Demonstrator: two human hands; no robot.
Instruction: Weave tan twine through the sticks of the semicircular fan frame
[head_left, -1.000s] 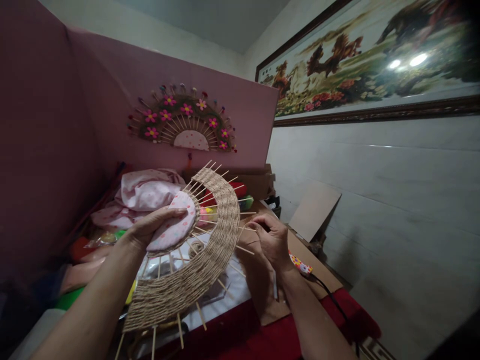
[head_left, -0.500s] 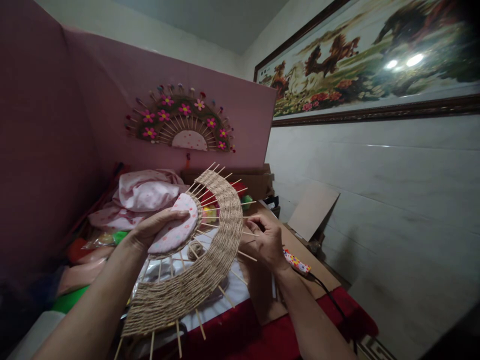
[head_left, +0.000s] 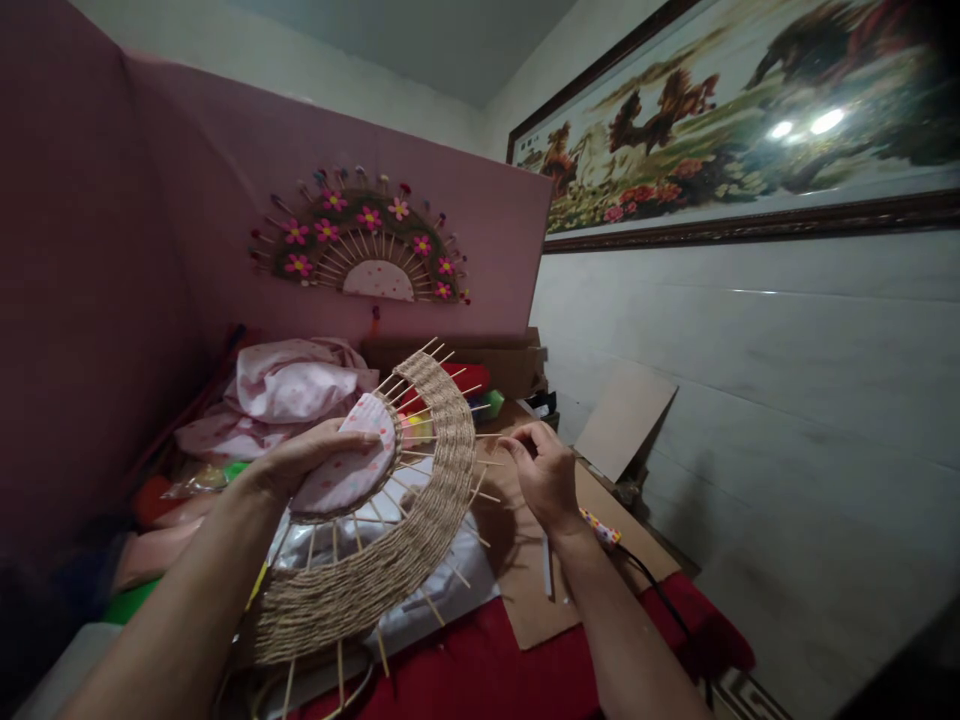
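Note:
A half-round woven fan (head_left: 442, 470) is tilted in front of me, a wide band of jute twine wound through thin wooden sticks. Its hub is a half-disc (head_left: 351, 470) covered in pink dotted fabric. My left hand (head_left: 311, 455) grips this hub, thumb on top and the other fingers hidden behind. My right hand (head_left: 544, 475) is closed in a pinch at the fan's right edge, fingertips by the outer end of a stick. Whatever lies between those fingertips is too small to make out.
Pink dotted cloth (head_left: 292, 385) is heaped at the left. A finished fan with pink flowers (head_left: 367, 235) hangs on the pink board behind. Cardboard (head_left: 517, 610) covers part of the red tablecloth (head_left: 450, 670). A flower-patterned tool (head_left: 602, 527) with a black cord rests at the right.
The fan has shifted slightly left and turned a little. My right hand has moved a little up and right, away from the woven band, toward the stick's outer end.

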